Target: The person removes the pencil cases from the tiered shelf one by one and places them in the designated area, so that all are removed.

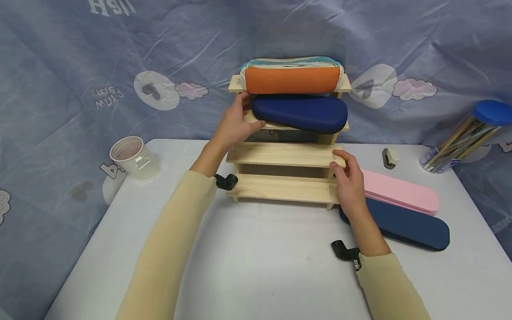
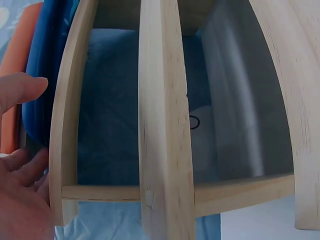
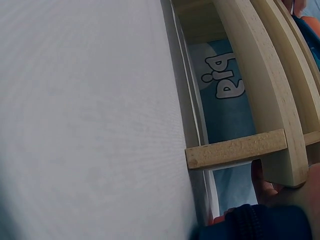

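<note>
A tiered wooden rack (image 1: pixel 280 153) stands at the back of the table. On its top tier lies an orange pencil case (image 1: pixel 292 80) with white ends and a blue-edged top. One tier lower sits a navy blue case (image 1: pixel 300 113), wider at its right end and leaning back. My left hand (image 1: pixel 236 124) holds that case's left end, thumb (image 2: pixel 30 87) across its face and fingers around the end. With my right hand (image 1: pixel 349 182) I grip the right end of the rack's lower tiers, the fingers partly hidden behind the wood. The two lower tiers show bare wood.
A pink case (image 1: pixel 400 191) and a dark navy case (image 1: pixel 412 224) lie to the right of the rack. Behind them are a small stapler-like item (image 1: pixel 389 158) and a clear jar (image 1: pixel 460 142) of pencils with a blue lid. A white cup (image 1: pixel 136 159) stands left.
</note>
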`<state>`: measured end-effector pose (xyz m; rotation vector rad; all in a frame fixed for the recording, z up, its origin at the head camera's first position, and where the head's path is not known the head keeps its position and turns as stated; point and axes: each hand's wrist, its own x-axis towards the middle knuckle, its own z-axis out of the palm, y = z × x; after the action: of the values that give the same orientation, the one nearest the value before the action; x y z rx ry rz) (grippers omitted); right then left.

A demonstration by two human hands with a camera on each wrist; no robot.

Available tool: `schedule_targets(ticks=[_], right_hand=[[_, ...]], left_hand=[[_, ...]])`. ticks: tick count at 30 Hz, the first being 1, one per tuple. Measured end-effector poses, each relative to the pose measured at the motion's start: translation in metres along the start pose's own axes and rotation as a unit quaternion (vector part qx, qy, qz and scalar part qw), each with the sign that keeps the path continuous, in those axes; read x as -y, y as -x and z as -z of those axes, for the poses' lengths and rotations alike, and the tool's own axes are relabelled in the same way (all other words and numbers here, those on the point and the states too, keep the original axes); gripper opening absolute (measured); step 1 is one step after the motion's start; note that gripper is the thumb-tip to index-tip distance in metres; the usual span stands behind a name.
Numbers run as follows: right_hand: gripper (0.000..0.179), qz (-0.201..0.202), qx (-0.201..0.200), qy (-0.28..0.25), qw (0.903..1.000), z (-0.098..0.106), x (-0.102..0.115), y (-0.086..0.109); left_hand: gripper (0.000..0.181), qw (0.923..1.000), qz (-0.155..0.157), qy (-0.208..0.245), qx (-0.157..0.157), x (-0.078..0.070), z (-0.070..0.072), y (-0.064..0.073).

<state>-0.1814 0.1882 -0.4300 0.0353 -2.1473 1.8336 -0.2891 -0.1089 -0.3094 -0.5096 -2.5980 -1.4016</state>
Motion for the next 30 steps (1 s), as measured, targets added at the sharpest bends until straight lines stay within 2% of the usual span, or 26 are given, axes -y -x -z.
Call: schedule_targets(ticks=[5,10,14,20,30], right_hand=[[0.038,0.003,0.001,-0.003,1.0000,-0.001,-0.001,0.000],[0.038,0.001,0.001,-0.001,1.0000,-0.001,0.000,0.000],[0.038,0.000,-0.004,0.012,0.9999,0.000,0.002,0.000],[0.037,0.002,-0.006,0.011,0.9999,0.001,0.002,0.000],[0.038,0.004,-0.001,0.000,1.0000,-0.001,0.000,0.001]], left_hand=[[0.084,0.9995,-0.005,-0.030,-0.003,-0.003,-0.002,0.001],[0.095,0.9956,0.030,-0.087,0.018,-0.008,-0.001,-0.002],[0.101,0.9921,0.055,-0.107,0.035,-0.011,0.000,-0.008],[0.103,0.9946,0.057,-0.074,0.046,-0.011,0.000,-0.012],[0.102,0.9981,0.038,-0.034,0.035,-0.008,-0.001,-0.010]])
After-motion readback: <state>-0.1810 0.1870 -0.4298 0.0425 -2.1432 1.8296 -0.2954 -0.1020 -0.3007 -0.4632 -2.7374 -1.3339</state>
